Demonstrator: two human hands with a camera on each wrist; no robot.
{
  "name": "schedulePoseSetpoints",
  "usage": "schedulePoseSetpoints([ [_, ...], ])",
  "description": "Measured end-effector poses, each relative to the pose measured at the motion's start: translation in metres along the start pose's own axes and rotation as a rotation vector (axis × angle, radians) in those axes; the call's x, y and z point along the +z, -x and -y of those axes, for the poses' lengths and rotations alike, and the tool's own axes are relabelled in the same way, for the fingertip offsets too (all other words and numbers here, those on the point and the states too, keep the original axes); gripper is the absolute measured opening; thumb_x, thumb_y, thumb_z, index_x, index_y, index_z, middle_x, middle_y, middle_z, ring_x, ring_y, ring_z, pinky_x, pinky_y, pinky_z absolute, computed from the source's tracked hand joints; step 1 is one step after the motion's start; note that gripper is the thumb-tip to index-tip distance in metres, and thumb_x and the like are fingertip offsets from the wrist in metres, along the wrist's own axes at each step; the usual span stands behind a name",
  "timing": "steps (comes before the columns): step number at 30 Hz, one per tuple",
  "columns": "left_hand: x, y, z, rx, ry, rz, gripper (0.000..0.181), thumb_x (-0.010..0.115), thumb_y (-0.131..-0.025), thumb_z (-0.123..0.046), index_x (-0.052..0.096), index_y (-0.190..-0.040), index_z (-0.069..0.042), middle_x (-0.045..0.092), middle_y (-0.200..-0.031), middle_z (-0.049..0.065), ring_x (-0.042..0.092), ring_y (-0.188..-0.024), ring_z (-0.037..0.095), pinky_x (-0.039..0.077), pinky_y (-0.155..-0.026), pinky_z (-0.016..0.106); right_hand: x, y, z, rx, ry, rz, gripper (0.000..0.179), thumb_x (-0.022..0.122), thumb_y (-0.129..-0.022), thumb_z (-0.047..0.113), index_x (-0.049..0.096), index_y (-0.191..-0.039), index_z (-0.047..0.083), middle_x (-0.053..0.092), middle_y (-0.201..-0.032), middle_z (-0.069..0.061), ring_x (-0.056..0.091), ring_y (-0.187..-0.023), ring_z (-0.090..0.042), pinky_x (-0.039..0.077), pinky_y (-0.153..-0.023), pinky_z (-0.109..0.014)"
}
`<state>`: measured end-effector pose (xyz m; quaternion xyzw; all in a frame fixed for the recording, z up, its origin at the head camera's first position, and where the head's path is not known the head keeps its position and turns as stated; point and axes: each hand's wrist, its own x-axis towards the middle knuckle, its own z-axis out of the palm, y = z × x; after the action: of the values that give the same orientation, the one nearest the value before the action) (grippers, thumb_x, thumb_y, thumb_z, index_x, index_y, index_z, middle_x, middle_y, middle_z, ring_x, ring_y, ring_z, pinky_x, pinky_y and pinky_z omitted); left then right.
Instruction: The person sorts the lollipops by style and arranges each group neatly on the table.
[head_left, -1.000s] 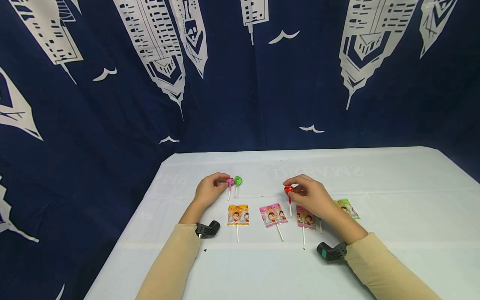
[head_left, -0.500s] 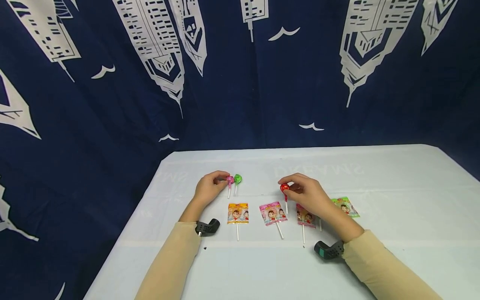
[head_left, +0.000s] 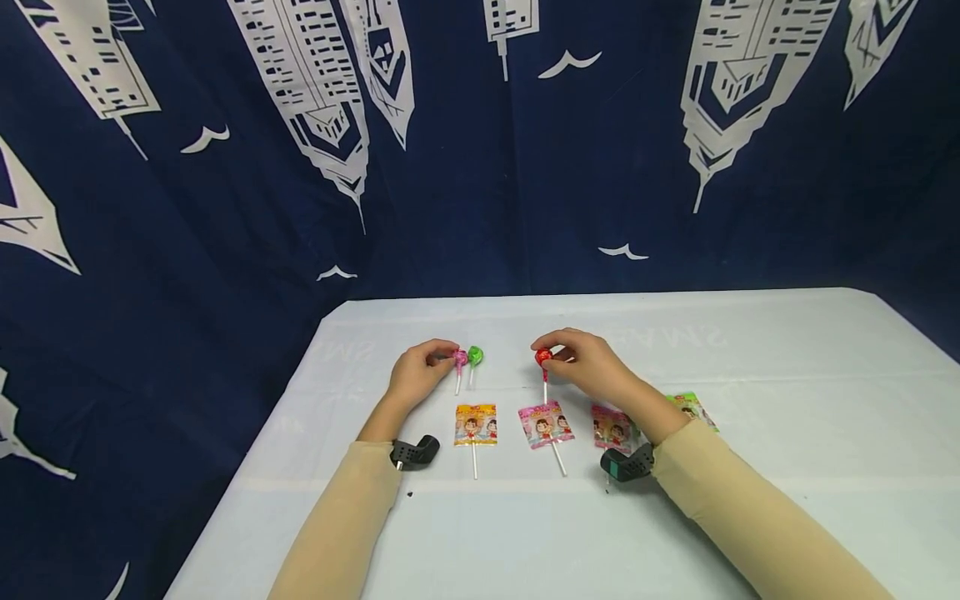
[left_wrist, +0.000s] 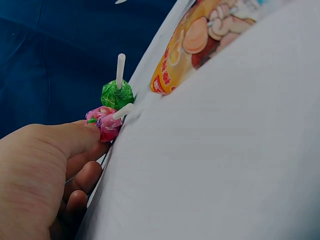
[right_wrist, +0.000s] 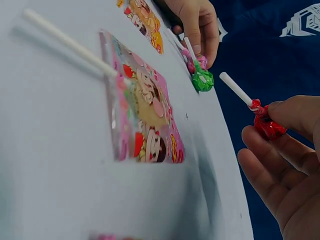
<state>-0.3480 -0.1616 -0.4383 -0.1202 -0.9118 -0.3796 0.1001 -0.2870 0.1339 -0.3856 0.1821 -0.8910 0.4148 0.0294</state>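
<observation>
My left hand point(head_left: 417, 375) pinches a pink-wrapped lollipop point(head_left: 461, 358) by its head, low at the table. Right beside it is a green-wrapped lollipop point(head_left: 476, 356), its stick pointing toward me; in the left wrist view the pink and green heads look close together. My right hand point(head_left: 588, 364) pinches a red-wrapped lollipop point(right_wrist: 267, 122) between thumb and fingers, its stick pointing down toward me in the head view. Below that stick lies a flat pink-packaged lollipop point(head_left: 545, 425). In the right wrist view the red lollipop is apart from the green one.
An orange-packaged lollipop point(head_left: 476, 425) lies flat left of the pink package. Further right are a red package point(head_left: 611, 427) and a green package point(head_left: 692, 407), both partly covered by my right arm. A small dark speck point(head_left: 409, 494) sits on the white table point(head_left: 487, 542).
My right hand has moved left and a little away from me, carrying the red lollipop toward the pink and green ones. The left hand stays in place with the pink lollipop.
</observation>
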Motion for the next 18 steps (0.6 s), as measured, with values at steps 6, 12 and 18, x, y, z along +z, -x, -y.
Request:
schedulePoseSetpoints([
  [6, 0.002, -0.001, 0.0, -0.018, 0.009, 0.015, 0.022, 0.071, -0.093, -0.027, 0.074, -0.114, -0.022, 0.075, -0.104, -0.001, 0.056, -0.078, 0.012, 0.041, -0.07, 0.027, 0.007, -0.015, 0.006, -0.001, 0.007, 0.026, 0.028, 0.068, -0.092, 0.01, 0.069, -0.12, 0.009, 0.068, -0.125, -0.009, 0.069, -0.1, -0.024, 0.053, -0.076, -0.028],
  [12, 0.002, 0.0, 0.001, -0.034, 0.005, 0.021, 0.022, 0.069, -0.094, -0.03, 0.074, -0.115, -0.023, 0.075, -0.106, -0.002, 0.056, -0.079, 0.012, 0.041, -0.071, 0.027, 0.015, -0.03, 0.009, -0.004, 0.036, 0.033, 0.028, 0.069, -0.091, 0.009, 0.07, -0.119, 0.008, 0.07, -0.123, -0.012, 0.068, -0.095, -0.023, 0.051, -0.074, -0.027],
  [18, 0.001, 0.0, 0.002, -0.026, 0.01, 0.009, 0.021, 0.068, -0.095, -0.029, 0.074, -0.114, -0.022, 0.075, -0.105, -0.002, 0.056, -0.079, 0.013, 0.041, -0.072, 0.028, 0.028, -0.048, 0.012, 0.018, 0.051, 0.06, 0.028, 0.067, -0.091, 0.009, 0.07, -0.118, 0.006, 0.07, -0.122, -0.014, 0.066, -0.086, -0.018, 0.049, -0.07, -0.025],
])
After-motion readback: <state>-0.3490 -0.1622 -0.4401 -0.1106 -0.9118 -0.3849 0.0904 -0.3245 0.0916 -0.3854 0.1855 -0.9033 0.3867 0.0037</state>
